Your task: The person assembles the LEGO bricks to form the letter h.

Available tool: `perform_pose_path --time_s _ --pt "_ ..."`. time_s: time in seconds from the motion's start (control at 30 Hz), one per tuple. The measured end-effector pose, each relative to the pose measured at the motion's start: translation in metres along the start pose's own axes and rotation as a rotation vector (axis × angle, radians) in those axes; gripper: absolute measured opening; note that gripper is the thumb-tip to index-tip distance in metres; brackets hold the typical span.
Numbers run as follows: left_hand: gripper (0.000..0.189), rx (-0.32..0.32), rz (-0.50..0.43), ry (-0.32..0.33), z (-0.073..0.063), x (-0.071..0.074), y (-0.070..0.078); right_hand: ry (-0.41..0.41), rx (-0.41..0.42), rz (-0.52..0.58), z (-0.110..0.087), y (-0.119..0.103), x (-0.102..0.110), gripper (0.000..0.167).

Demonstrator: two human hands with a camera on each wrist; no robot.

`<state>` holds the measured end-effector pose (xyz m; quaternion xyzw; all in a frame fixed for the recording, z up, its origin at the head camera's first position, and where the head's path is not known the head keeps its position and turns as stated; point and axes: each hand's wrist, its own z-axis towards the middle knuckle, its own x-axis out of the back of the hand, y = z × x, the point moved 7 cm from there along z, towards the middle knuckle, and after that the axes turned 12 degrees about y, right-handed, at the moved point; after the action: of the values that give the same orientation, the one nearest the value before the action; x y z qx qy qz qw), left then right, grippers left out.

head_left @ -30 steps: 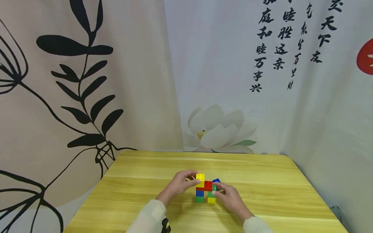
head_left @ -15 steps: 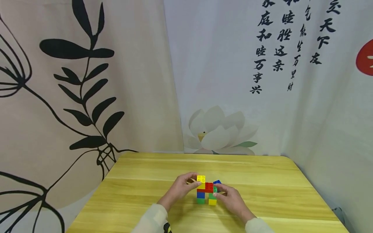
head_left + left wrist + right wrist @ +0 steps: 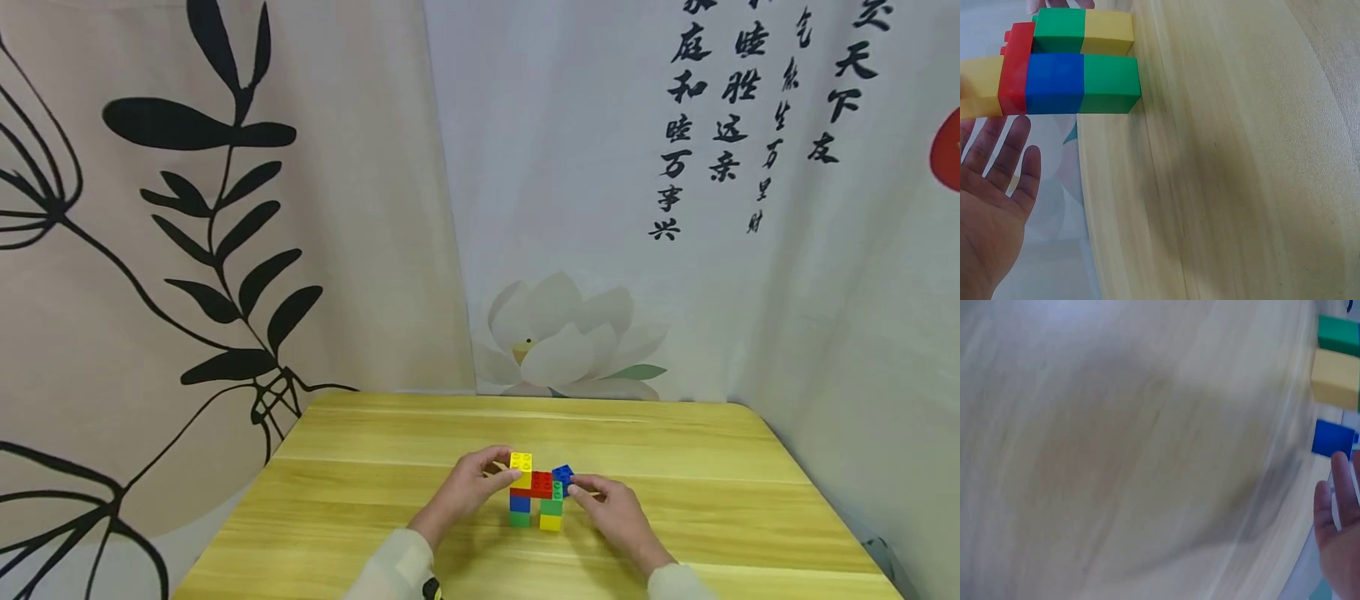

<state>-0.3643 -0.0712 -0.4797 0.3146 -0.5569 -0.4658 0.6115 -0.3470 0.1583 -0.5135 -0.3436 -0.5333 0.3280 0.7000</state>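
Note:
A small arch of toy building bricks stands on the table in the head view. Its left column has a blue brick point(image 3: 520, 503) over a green one point(image 3: 1110, 84); its right column has green point(image 3: 551, 506) over yellow point(image 3: 550, 523). A red brick point(image 3: 541, 483) bridges them, topped at the left by a yellow brick point(image 3: 521, 463). My left hand point(image 3: 468, 487) grips that top yellow brick between thumb and fingers. Just behind the right column is a separate, angled blue brick point(image 3: 562, 474). My right hand point(image 3: 617, 515) pinches its right edge; the grip is partly hidden.
The wooden table point(image 3: 360, 492) extends around the arch, with rounded far corners. Behind it hangs a pale curtain point(image 3: 375, 208) printed with plants, a lotus and writing. Long light sleeves point(image 3: 393, 567) cover both forearms.
My right hand has moved right, off the green brick at the arch's right end to the separate blue brick, now more exposed. My left hand keeps its grip; the view has shifted slightly.

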Motion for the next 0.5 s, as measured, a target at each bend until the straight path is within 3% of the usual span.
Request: perform_pose_path --time_s 0.2,0.5 --pt "0.036 -0.010 -0.003 0.004 -0.002 0.000 0.001 0.048 0.002 -0.016 0.012 0.010 0.009 0.035" --pt "0.033 -0.009 -0.005 0.007 -0.002 -0.001 0.002 -0.057 0.002 -0.093 0.031 0.012 -0.008 0.053"
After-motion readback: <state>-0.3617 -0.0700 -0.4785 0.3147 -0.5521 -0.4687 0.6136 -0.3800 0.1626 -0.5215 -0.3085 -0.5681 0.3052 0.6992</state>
